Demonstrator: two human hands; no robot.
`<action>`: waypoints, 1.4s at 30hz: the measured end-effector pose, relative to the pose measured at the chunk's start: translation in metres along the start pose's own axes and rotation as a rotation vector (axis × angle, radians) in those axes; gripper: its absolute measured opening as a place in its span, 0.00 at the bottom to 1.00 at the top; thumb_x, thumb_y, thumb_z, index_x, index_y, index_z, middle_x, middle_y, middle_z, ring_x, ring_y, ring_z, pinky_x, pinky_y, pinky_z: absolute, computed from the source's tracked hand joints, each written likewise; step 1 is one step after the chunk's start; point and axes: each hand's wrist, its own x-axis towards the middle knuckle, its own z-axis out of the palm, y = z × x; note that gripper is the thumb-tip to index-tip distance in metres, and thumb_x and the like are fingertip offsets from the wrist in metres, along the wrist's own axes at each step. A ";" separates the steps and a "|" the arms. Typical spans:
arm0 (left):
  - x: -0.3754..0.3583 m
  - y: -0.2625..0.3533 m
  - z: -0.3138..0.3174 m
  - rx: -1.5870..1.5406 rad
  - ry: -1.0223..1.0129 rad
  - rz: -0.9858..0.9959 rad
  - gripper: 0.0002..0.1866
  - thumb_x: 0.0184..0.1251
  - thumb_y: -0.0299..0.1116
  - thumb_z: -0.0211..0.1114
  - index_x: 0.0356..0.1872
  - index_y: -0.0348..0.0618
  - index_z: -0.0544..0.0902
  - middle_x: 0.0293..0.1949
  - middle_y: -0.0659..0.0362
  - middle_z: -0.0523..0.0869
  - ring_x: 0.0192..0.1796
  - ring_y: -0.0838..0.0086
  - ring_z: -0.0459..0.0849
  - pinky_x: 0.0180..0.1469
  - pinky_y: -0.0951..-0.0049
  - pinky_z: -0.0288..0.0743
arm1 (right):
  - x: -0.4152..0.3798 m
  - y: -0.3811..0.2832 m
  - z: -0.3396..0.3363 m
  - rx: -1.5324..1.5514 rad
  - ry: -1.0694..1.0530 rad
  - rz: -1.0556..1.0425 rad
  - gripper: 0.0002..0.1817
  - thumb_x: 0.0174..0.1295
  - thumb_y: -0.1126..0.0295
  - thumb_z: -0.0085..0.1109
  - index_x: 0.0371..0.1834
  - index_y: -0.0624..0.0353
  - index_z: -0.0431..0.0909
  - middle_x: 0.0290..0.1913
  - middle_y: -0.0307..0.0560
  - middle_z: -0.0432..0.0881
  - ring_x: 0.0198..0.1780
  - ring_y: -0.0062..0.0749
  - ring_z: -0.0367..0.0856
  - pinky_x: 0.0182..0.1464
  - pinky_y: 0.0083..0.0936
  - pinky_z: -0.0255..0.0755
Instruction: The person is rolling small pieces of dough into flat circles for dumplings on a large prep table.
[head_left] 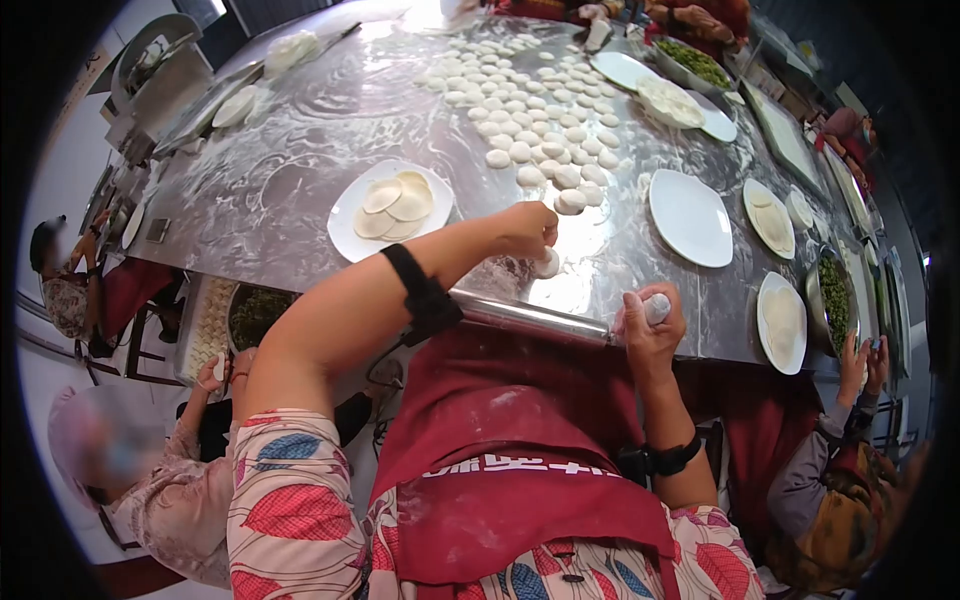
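Note:
My left hand (527,232) reaches over the floured metal table with its fingers curled down on a small dough piece (547,264). Just beyond it, many flattened dough rounds (570,176) lie spread out. My right hand (652,328), at the near table edge, is wrapped round the pale end of a metal rolling pin (535,317), which lies along that edge and runs left below my left hand. To the left of my left hand, a white plate (345,222) holds several thin, overlapping dough wrappers (405,198).
An unfilled white plate (690,218) lies right of the dough rounds. Farther right are plates of wrappers (782,322) and a bowl of green filling (833,290). Co-workers sit at left (170,500) and right (840,480); others' hands show across the table.

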 end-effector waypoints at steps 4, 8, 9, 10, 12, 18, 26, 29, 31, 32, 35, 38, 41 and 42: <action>-0.019 -0.007 0.005 -0.090 -0.007 -0.053 0.12 0.47 0.24 0.69 0.36 0.37 0.85 0.31 0.54 0.87 0.35 0.71 0.84 0.39 0.71 0.77 | 0.017 0.005 0.004 -0.024 0.008 0.082 0.08 0.62 0.77 0.59 0.33 0.58 0.67 0.17 0.37 0.72 0.17 0.18 0.72 0.18 0.17 0.65; -0.029 0.004 0.007 -0.132 0.060 -0.047 0.09 0.50 0.26 0.68 0.34 0.38 0.87 0.30 0.52 0.87 0.34 0.70 0.85 0.39 0.70 0.77 | 0.058 0.023 0.019 -0.029 0.054 0.119 0.09 0.59 0.78 0.60 0.30 0.59 0.67 0.17 0.37 0.72 0.15 0.18 0.71 0.16 0.19 0.63; -0.029 0.008 0.009 -0.137 0.072 -0.052 0.08 0.50 0.27 0.67 0.32 0.38 0.87 0.29 0.51 0.87 0.33 0.69 0.85 0.39 0.70 0.77 | 0.072 0.027 0.023 -0.052 0.049 0.097 0.10 0.59 0.78 0.60 0.30 0.59 0.66 0.17 0.38 0.72 0.15 0.19 0.71 0.16 0.19 0.63; -0.028 0.009 0.011 -0.079 0.109 -0.050 0.07 0.51 0.27 0.67 0.32 0.38 0.87 0.28 0.50 0.87 0.33 0.68 0.86 0.39 0.70 0.77 | 0.083 0.031 0.029 -0.076 0.045 0.080 0.10 0.58 0.78 0.60 0.29 0.59 0.66 0.17 0.38 0.72 0.15 0.19 0.71 0.16 0.20 0.63; -0.026 0.011 0.015 0.034 0.172 -0.046 0.06 0.51 0.28 0.66 0.30 0.39 0.87 0.27 0.49 0.86 0.32 0.66 0.86 0.39 0.69 0.77 | 0.082 0.031 0.031 -0.095 0.040 0.074 0.10 0.57 0.77 0.61 0.28 0.59 0.66 0.17 0.38 0.72 0.14 0.20 0.71 0.16 0.20 0.63; -0.033 -0.002 0.017 -0.243 0.135 -0.228 0.07 0.46 0.29 0.65 0.27 0.36 0.85 0.25 0.51 0.85 0.30 0.68 0.86 0.36 0.67 0.78 | 0.038 0.018 0.012 -0.186 0.123 0.041 0.10 0.57 0.76 0.63 0.29 0.60 0.68 0.17 0.40 0.73 0.16 0.21 0.73 0.18 0.22 0.65; -0.030 0.021 0.022 0.014 0.185 -0.184 0.07 0.52 0.31 0.64 0.30 0.40 0.85 0.30 0.50 0.86 0.36 0.61 0.85 0.41 0.65 0.76 | 0.079 0.040 0.029 -0.294 0.134 -0.017 0.10 0.57 0.76 0.63 0.30 0.60 0.67 0.19 0.41 0.75 0.17 0.23 0.72 0.20 0.22 0.66; -0.020 0.004 0.022 -0.020 0.080 -0.027 0.08 0.51 0.30 0.64 0.32 0.38 0.84 0.29 0.50 0.86 0.34 0.64 0.85 0.38 0.66 0.76 | 0.062 0.018 0.023 -0.206 0.107 0.101 0.11 0.57 0.77 0.63 0.30 0.60 0.67 0.19 0.41 0.74 0.15 0.22 0.72 0.18 0.21 0.66; -0.026 -0.003 0.019 -0.082 0.115 -0.050 0.08 0.50 0.28 0.65 0.32 0.38 0.84 0.28 0.51 0.86 0.32 0.65 0.85 0.38 0.67 0.76 | 0.040 0.008 0.015 -0.131 0.092 0.125 0.11 0.57 0.77 0.63 0.30 0.60 0.67 0.18 0.41 0.74 0.15 0.21 0.72 0.16 0.21 0.65; -0.029 -0.006 0.018 -0.108 0.128 -0.062 0.09 0.49 0.28 0.65 0.33 0.37 0.84 0.28 0.52 0.85 0.32 0.66 0.85 0.38 0.67 0.76 | 0.031 0.006 0.013 -0.091 0.084 0.103 0.11 0.57 0.77 0.63 0.30 0.60 0.67 0.18 0.41 0.73 0.14 0.21 0.72 0.16 0.21 0.65; -0.033 -0.003 0.018 -0.211 0.008 -0.092 0.08 0.51 0.27 0.64 0.33 0.37 0.84 0.28 0.51 0.85 0.33 0.66 0.84 0.38 0.68 0.76 | 0.043 0.013 0.021 -0.100 0.114 0.102 0.11 0.57 0.78 0.62 0.29 0.60 0.66 0.17 0.40 0.72 0.14 0.20 0.72 0.15 0.20 0.65; -0.026 0.006 0.019 -0.064 0.076 -0.025 0.09 0.54 0.30 0.61 0.33 0.37 0.84 0.30 0.49 0.85 0.35 0.62 0.84 0.40 0.66 0.75 | 0.087 0.032 0.033 -0.133 0.060 0.063 0.10 0.57 0.77 0.62 0.29 0.60 0.67 0.17 0.39 0.72 0.14 0.20 0.72 0.16 0.20 0.65; -0.025 0.007 0.018 -0.068 0.085 0.015 0.08 0.53 0.29 0.61 0.32 0.38 0.83 0.29 0.50 0.85 0.35 0.63 0.84 0.40 0.65 0.75 | 0.077 0.017 0.030 -0.160 0.091 0.093 0.10 0.58 0.76 0.62 0.28 0.60 0.67 0.18 0.39 0.74 0.14 0.21 0.73 0.16 0.21 0.66; -0.029 0.005 0.020 -0.103 0.091 0.011 0.07 0.53 0.29 0.61 0.32 0.38 0.83 0.29 0.51 0.85 0.35 0.65 0.84 0.40 0.66 0.75 | 0.063 0.011 0.025 -0.174 0.112 0.110 0.10 0.57 0.76 0.62 0.28 0.60 0.67 0.18 0.39 0.74 0.14 0.21 0.73 0.16 0.21 0.66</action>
